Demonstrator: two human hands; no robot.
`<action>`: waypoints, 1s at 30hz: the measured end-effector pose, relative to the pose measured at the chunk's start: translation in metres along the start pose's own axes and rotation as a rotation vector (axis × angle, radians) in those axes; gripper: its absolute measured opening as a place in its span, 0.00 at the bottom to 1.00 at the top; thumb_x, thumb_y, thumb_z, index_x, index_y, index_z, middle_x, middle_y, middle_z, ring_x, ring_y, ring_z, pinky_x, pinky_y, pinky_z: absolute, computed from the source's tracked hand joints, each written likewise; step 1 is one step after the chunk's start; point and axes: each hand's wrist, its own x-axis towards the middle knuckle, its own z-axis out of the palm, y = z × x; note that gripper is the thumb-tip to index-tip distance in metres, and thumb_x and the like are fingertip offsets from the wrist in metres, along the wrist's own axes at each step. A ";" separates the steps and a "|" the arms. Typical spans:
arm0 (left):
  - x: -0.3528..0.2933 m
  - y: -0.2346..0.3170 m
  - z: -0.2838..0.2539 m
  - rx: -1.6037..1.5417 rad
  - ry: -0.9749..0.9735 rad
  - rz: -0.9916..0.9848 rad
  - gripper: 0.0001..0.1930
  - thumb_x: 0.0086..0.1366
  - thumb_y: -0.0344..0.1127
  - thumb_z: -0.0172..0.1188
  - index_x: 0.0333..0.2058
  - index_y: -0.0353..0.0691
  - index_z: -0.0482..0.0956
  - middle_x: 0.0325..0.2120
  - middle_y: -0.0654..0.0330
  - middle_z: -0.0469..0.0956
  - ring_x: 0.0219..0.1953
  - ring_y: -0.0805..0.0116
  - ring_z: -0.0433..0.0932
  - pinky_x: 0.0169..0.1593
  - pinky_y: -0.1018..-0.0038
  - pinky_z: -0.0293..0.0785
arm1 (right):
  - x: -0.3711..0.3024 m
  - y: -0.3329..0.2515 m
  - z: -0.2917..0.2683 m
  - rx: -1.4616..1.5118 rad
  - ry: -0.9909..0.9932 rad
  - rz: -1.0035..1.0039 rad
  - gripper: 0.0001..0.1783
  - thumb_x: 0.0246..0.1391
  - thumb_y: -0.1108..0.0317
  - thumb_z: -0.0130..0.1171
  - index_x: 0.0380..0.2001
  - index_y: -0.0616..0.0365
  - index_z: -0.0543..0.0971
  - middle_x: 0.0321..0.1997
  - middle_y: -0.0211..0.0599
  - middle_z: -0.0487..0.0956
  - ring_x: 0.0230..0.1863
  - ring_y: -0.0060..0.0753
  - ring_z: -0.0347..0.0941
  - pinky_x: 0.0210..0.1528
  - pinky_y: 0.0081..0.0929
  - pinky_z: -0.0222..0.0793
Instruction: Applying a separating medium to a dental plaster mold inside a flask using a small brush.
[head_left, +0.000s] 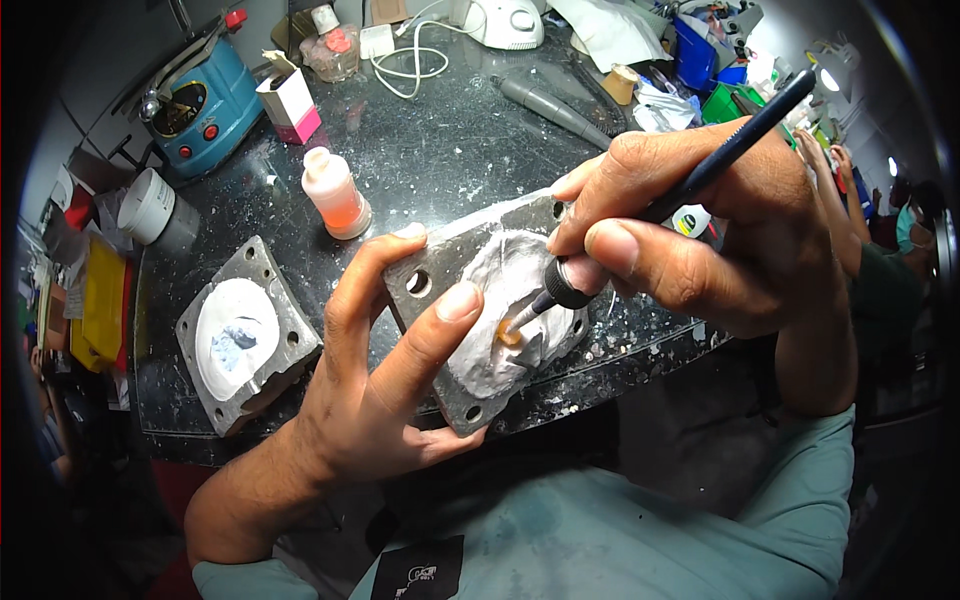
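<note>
My left hand (345, 400) holds up a grey metal dental flask half (425, 255), thumb on its face and fingers round its edges. White plaster (485, 365) fills the flask, with a small orange-brown patch (503, 337) in its hollow. My right hand (710, 215) pinches a slim, dark-handled brush (735, 145). Its narrow tip points down into the hollow, at or very near the orange-brown patch; contact is hard to tell. Right-hand fingers also rest by the flask's far edge. A second flask half (290, 300), with white plaster (230, 305) and a bluish-grey middle, lies on the table's left.
Beyond the flask stands a bottle of orange liquid (335, 195). Farther back are a small pink-and-white box (290, 100), a blue machine (205, 115), a white tub (147, 207), a glass jar (330, 50), a white cable (440, 60) and a grey handpiece (550, 108). People work at right.
</note>
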 end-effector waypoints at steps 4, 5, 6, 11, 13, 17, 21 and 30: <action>0.003 0.002 -0.002 0.005 0.002 0.019 0.47 0.39 0.35 0.81 0.62 0.44 0.71 0.63 0.38 0.55 0.63 0.41 0.64 0.63 0.57 0.68 | 0.001 0.003 0.003 -0.051 0.039 -0.053 0.08 0.55 0.74 0.56 0.32 0.67 0.83 0.25 0.37 0.83 0.30 0.30 0.83 0.51 0.38 0.80; 0.003 0.002 -0.002 -0.001 -0.002 0.020 0.47 0.40 0.35 0.81 0.62 0.44 0.71 0.62 0.38 0.56 0.63 0.41 0.64 0.63 0.56 0.67 | 0.000 0.003 0.003 -0.052 0.041 -0.051 0.08 0.55 0.74 0.56 0.32 0.67 0.83 0.25 0.37 0.83 0.30 0.30 0.83 0.51 0.38 0.80; 0.003 0.002 -0.002 -0.008 -0.006 0.021 0.46 0.40 0.35 0.81 0.62 0.44 0.72 0.62 0.38 0.56 0.63 0.41 0.65 0.64 0.56 0.67 | 0.000 0.003 0.002 -0.053 0.067 -0.076 0.08 0.55 0.74 0.57 0.32 0.67 0.83 0.25 0.37 0.83 0.29 0.30 0.83 0.49 0.38 0.80; 0.001 0.001 -0.002 0.024 -0.002 0.061 0.44 0.41 0.34 0.80 0.61 0.44 0.72 0.62 0.39 0.56 0.63 0.41 0.65 0.64 0.55 0.67 | -0.002 0.003 0.002 -0.040 0.094 -0.108 0.08 0.54 0.75 0.57 0.31 0.69 0.83 0.24 0.38 0.83 0.27 0.31 0.82 0.45 0.37 0.82; 0.001 0.001 -0.002 0.035 -0.014 0.057 0.44 0.41 0.34 0.80 0.61 0.44 0.73 0.62 0.39 0.56 0.63 0.40 0.65 0.64 0.55 0.67 | -0.002 0.003 0.002 -0.042 0.108 -0.116 0.08 0.55 0.75 0.57 0.31 0.69 0.83 0.24 0.39 0.83 0.28 0.31 0.82 0.45 0.36 0.81; 0.001 0.000 0.001 -0.029 0.010 0.069 0.43 0.42 0.34 0.80 0.61 0.45 0.73 0.62 0.39 0.56 0.63 0.39 0.66 0.64 0.55 0.68 | -0.003 0.007 -0.003 -0.002 0.075 -0.131 0.09 0.58 0.75 0.57 0.33 0.71 0.82 0.26 0.42 0.83 0.28 0.30 0.82 0.41 0.31 0.81; -0.001 -0.001 0.004 -0.025 0.022 0.090 0.43 0.42 0.33 0.81 0.60 0.47 0.73 0.62 0.38 0.55 0.63 0.39 0.65 0.63 0.55 0.69 | -0.004 0.006 -0.007 0.109 0.009 -0.079 0.10 0.62 0.75 0.54 0.37 0.74 0.80 0.31 0.47 0.82 0.30 0.28 0.82 0.31 0.21 0.77; 0.000 0.000 0.005 -0.007 0.061 0.102 0.41 0.43 0.32 0.81 0.59 0.47 0.73 0.61 0.38 0.57 0.61 0.38 0.68 0.62 0.56 0.71 | -0.007 0.003 -0.009 0.309 0.008 0.190 0.11 0.65 0.72 0.53 0.38 0.71 0.81 0.31 0.42 0.82 0.25 0.22 0.77 0.25 0.16 0.72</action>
